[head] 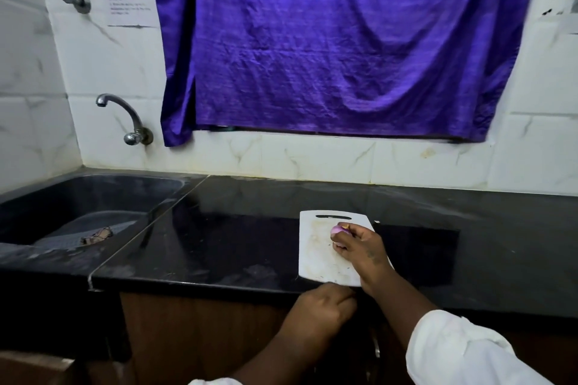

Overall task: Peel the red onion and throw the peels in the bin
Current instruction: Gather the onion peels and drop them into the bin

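A small, pale purple red onion [337, 230] sits on the far part of a white cutting board [314, 248] on the black counter. My right hand [359, 245] lies over the board and pinches the onion with its fingertips. My left hand [322, 309] is at the counter's front edge, just below the board's near edge. Its back faces me and its fingers are curled. Whatever is inside the left hand is hidden. No bin is in view.
A dark sink [78, 197] with a crumpled cloth scrap [97, 234] is at the left, under a wall tap [125, 116]. A purple cloth [337, 40] hangs on the tiled wall behind the black counter [234, 244]. Brown cabinet doors [194, 337] stand below.
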The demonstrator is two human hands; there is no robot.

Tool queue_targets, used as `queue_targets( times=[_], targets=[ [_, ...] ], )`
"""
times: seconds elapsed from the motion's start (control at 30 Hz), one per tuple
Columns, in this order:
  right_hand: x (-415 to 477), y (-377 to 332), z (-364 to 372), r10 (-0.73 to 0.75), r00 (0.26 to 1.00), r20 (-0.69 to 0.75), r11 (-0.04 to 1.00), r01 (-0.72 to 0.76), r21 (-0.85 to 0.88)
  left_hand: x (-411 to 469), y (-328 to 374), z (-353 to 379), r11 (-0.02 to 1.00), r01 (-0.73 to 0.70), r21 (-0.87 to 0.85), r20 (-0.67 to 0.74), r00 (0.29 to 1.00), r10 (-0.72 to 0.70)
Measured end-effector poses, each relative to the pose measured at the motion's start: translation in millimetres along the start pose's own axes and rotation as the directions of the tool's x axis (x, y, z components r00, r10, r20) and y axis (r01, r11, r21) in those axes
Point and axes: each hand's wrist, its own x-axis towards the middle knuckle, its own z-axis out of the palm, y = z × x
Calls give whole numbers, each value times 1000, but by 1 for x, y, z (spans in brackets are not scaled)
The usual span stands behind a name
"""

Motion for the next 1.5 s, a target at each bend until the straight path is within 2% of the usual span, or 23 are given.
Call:
queue_targets(
  times=[0.07, 0.13, 0.17, 0.23, 0.37, 0.47, 0.57, 0.63, 0.7, 0.87, 0.9, 1.0, 1.03, 1.1, 1.17, 1.2, 1.27, 1.3, 1.37, 1.4, 1.43, 1.5],
  targets=[
    [-15, -1, 8, 15, 998, 61, 1000, -15, -3, -2, -2, -4, 994, 76, -85, -18, 997, -78],
    [-28, -2, 17, 37, 991, 131, 999, -38, 4, -3, -3, -14, 937, 235, -260, -92, 960, -266],
    [-35, -1, 24, 54, 984, 169, 998, -57, 13, -5, -7, -22, 873, 329, -360, -124, 910, -395],
    [-47, -1, 38, 73, 968, 242, 997, -78, 14, -12, -17, -38, 715, 452, -533, -173, 769, -615],
    [-73, 4, 89, 88, 930, 357, 992, -115, 55, -44, -46, -82, 432, 522, -736, -154, 492, -857],
    [-96, 16, 142, 137, 877, 461, 974, -205, 100, -91, -61, -117, 303, 521, -798, -149, 317, -937],
    [-127, 44, 195, 181, 790, 586, 966, -253, 42, -156, -70, -138, 251, 554, -794, -198, 154, -968],
    [-148, 70, 221, 193, 736, 649, 975, -219, -42, -198, -70, -144, 278, 609, -743, -263, 115, -958],
    [-168, 103, 241, 238, 702, 671, 969, -217, -117, -241, -68, -141, 258, 689, -677, -300, 61, -952],
    [-189, 194, 261, 355, 646, 676, 931, -181, -316, -331, -74, -109, 38, 774, -632, -229, -139, -963],
    [-191, 211, 262, 368, 637, 677, 921, -148, -361, -345, -76, -101, 14, 795, -607, -216, -148, -965],
    [-195, 251, 265, 412, 612, 674, 872, -51, -487, -379, -78, -83, 38, 944, -327, -237, -43, -970],
    [-195, 262, 268, 422, 614, 667, 858, -32, -513, -388, -80, -79, 26, 971, -236, -230, -30, -973],
    [-194, 279, 272, 431, 627, 650, 832, 3, -554, -404, -83, -67, -24, 996, -89, -161, -39, -986],
    [-194, 288, 276, 443, 627, 641, 813, 20, -582, -419, -89, -55, -51, 992, 117, -2, -51, -999],
    [-195, 291, 278, 453, 621, 639, 806, 21, -591, -427, -90, -49, -68, 984, 163, 75, -81, -994],
    [-195, 294, 282, 466, 604, 646, 800, 24, -600, -431, -91, -47, -160, 983, 89, 156, -172, -973],
    [-196, 294, 283, 470, 593, 654, 800, 26, -599, -431, -90, -49, -179, 981, 69, 144, -187, -972],
    [-196, 293, 284, 472, 572, 671, 809, 22, -587, -434, -85, -49, -132, 987, 96, 107, -142, -984],
    [-195, 290, 284, 470, 563, 679, 817, 13, -576, -433, -84, -48, -76, 980, 182, 134, -102, -986],
    [-195, 286, 283, 468, 553, 689, 825, 5, -565, -432, -83, -48, -52, 964, 261, 176, -100, -979],
    [-194, 277, 279, 453, 542, 708, 842, 1, -540, -426, -82, -48, -89, 974, 208, 225, -136, -965]
  ],
)
